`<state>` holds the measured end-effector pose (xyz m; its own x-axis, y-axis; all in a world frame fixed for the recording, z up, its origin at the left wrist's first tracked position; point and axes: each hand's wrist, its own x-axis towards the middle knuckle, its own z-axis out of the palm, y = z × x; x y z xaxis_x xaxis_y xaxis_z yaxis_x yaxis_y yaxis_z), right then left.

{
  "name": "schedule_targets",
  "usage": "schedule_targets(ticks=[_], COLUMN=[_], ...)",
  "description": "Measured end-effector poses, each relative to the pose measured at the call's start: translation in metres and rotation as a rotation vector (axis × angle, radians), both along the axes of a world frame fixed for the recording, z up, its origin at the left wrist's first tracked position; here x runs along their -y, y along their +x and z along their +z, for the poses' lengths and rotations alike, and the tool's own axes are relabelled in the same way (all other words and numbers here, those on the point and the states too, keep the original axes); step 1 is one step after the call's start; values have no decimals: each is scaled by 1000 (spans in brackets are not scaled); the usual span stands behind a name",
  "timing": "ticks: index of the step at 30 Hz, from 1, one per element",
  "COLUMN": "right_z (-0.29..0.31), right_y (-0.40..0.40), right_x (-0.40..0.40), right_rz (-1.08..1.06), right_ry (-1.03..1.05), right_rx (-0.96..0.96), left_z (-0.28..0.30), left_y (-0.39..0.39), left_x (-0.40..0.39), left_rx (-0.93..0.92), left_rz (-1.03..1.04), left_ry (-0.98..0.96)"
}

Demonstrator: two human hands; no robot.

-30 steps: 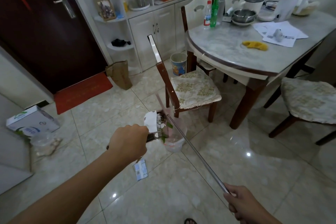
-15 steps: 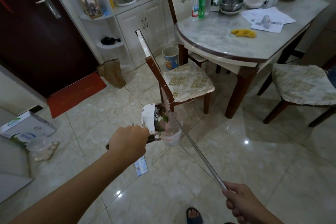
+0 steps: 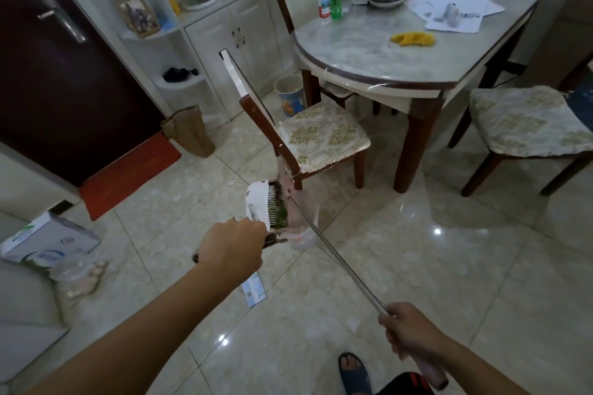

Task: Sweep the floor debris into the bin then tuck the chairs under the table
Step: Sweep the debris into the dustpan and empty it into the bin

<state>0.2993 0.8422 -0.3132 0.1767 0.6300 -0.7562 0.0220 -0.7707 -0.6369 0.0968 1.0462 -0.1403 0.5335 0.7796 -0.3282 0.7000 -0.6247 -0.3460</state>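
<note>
Left hand [image 3: 231,247] grips raised dustpan [image 3: 261,208]; right hand [image 3: 407,330] grips broom handle [image 3: 337,256], head against pan, steadying debris for dumping.

chair [image 3: 321,135] left of table [image 3: 369,51] | bin [image 3: 303,221] before chair

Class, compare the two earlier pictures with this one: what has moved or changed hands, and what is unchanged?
Little changed. The camera tipped downward, bringing a sandalled foot into view. The left hand kept its grip on the dustpan, the right hand on the broom handle. Both chairs remain untucked; nothing was released.
</note>
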Motion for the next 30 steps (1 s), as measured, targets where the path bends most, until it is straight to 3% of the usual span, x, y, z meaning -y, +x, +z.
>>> schedule_targets(ticks=[13,30], right_z=[-34,-50], right_y=[13,19], right_x=[21,25], right_rz=[363,391], right_ry=[17,64], right_rx=[515,596], left_z=[-3,-31], left_y=[16,12], left_x=[-2,24], left_rx=[-23,-11], left_rz=[-12,73], left_ry=[2,19])
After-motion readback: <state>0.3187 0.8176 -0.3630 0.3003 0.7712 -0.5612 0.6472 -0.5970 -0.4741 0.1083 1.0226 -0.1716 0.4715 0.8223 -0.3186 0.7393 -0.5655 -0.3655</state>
